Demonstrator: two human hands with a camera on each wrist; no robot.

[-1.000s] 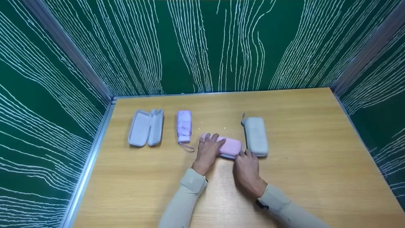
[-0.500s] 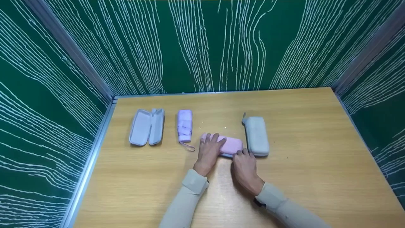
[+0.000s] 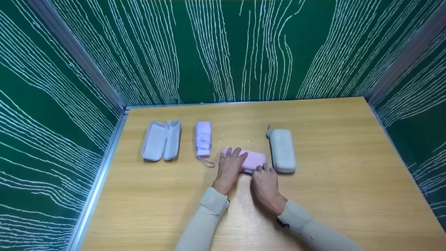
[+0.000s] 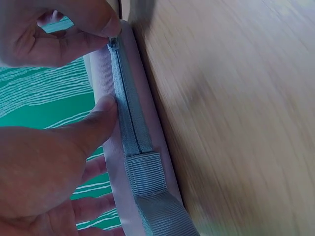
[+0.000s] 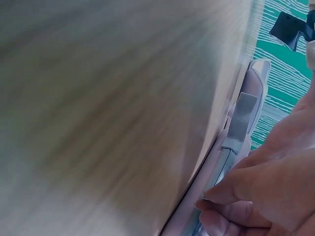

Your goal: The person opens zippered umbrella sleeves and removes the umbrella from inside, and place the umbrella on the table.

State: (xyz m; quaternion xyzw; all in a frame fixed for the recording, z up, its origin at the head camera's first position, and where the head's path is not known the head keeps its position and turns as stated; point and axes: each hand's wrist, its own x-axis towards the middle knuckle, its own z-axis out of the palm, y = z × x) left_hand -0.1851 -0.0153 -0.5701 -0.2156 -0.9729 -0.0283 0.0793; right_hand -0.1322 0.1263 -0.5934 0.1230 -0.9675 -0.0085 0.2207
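Note:
A pink zip case (image 3: pixel 256 160) lies crosswise on the table. My left hand (image 3: pixel 229 170) holds its left part, fingers spread over the top to the far edge. In the left wrist view the thumb presses the pink side beside the grey zipper (image 4: pixel 129 108), with a grey fabric strap (image 4: pixel 147 174) at the zipper's end. My right hand (image 3: pixel 266 181) is at the front right of the case. Its thumb and forefinger pinch the zipper pull (image 4: pixel 113 42), which is mostly hidden by the fingertips. Between pull and strap the zipper teeth run together in one line.
A closed grey case (image 3: pixel 283 150) stands just right of the pink one. Left of my hands lie a lilac folding umbrella (image 3: pixel 203 137) with a wrist loop and an opened pale grey case (image 3: pixel 155 141). Green walls with white lines enclose the wooden table (image 3: pixel 331 195).
My right hand has slid left along the front of the pink case with the zipper pull, away from the grey case. The left hand stays in place.

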